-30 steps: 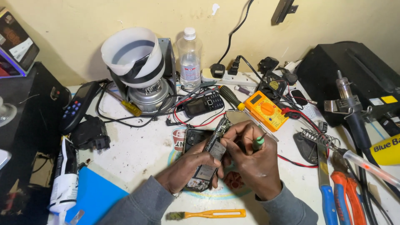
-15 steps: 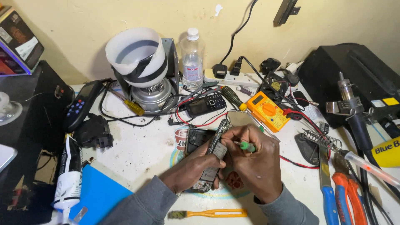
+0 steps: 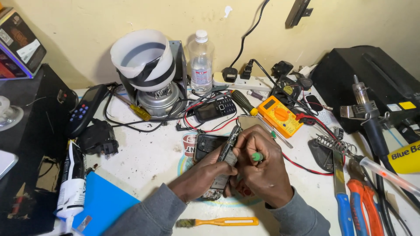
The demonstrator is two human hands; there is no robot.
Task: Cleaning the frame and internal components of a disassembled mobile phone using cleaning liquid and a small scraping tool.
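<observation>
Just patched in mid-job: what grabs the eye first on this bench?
At centre, the left hand and right hand grip an opened phone, the right also holding a green-handled screwdriver. Behind stand an orange multimeter and a white funnel-topped device; a soldering iron rests at right.

Right hand (image 3: pixel 262 168) sits lower and closer to the body than a second ago; the green-handled screwdriver (image 3: pixel 257 156) now shows only its butt end between the fingers, more upright than before. Left hand (image 3: pixel 210 172) has slid up along the opened phone (image 3: pixel 227 153), thumb now near its middle. Phone is tipped more on edge. The view has shifted slightly.
</observation>
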